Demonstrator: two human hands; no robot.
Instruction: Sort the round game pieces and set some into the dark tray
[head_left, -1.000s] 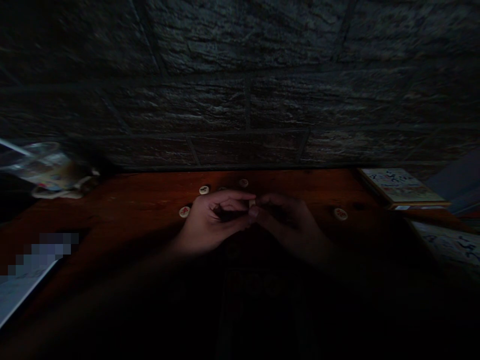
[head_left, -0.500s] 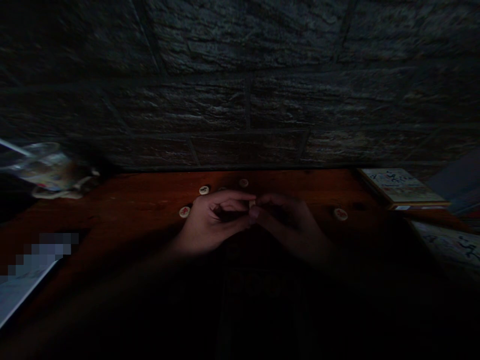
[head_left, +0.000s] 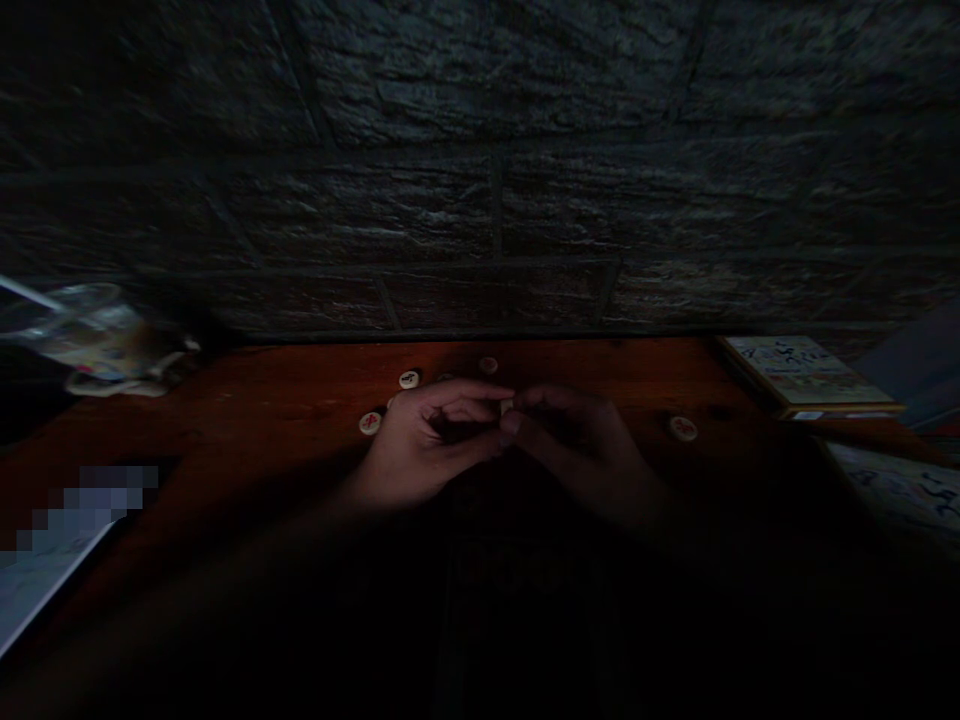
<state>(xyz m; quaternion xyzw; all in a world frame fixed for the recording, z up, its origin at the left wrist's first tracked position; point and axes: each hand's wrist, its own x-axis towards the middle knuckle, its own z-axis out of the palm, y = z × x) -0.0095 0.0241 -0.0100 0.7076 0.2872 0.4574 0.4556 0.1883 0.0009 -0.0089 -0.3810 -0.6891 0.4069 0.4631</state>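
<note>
Piece (head_left: 508,405) being handled (dim here): left hand (head_left: 424,440) and right hand (head_left: 589,445) grips both pinching it; next move likely calls for loosening one.

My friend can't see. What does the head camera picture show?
The left hand and right hand pinch a small pale piece over a dim wooden table. Round pieces with red or black marks lie nearby; a brick wall rises behind.

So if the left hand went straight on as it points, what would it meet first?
The left hand would first meet the small pale piece it seems to touch, then likely the right hand; darkness blurs depth.
</note>
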